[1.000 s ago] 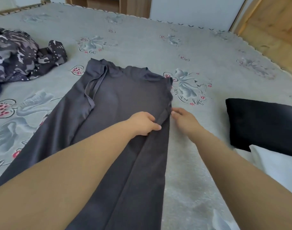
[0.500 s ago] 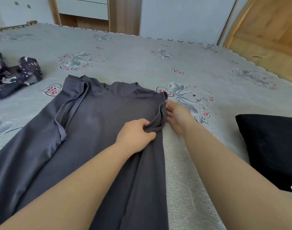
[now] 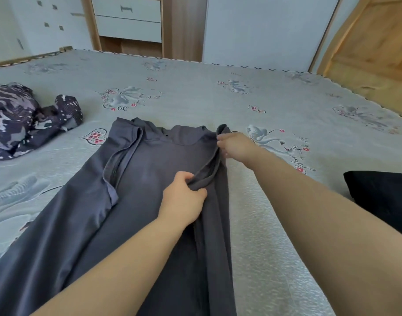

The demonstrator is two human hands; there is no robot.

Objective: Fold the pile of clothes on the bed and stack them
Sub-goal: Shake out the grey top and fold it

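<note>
A long dark grey garment (image 3: 149, 190) lies spread flat on the bed (image 3: 195, 92), running from the middle toward me. My left hand (image 3: 184, 197) pinches a fold of its right edge, below the armhole. Farther up, my right hand (image 3: 235, 145) grips the garment's top right corner, lifted slightly off the bed. A crumpled dark patterned garment (image 3: 24, 119) sits in a heap at the far left.
A folded black garment (image 3: 382, 195) lies at the right edge of the bed. Beyond the bed stand a white drawer unit (image 3: 127, 19) and a wooden door (image 3: 378, 42). The bed's floral cover is bare behind the grey garment.
My right hand has slid up the garment's right edge to its top corner and closed on it. My left hand keeps its pinch. The camera has tilted up.
</note>
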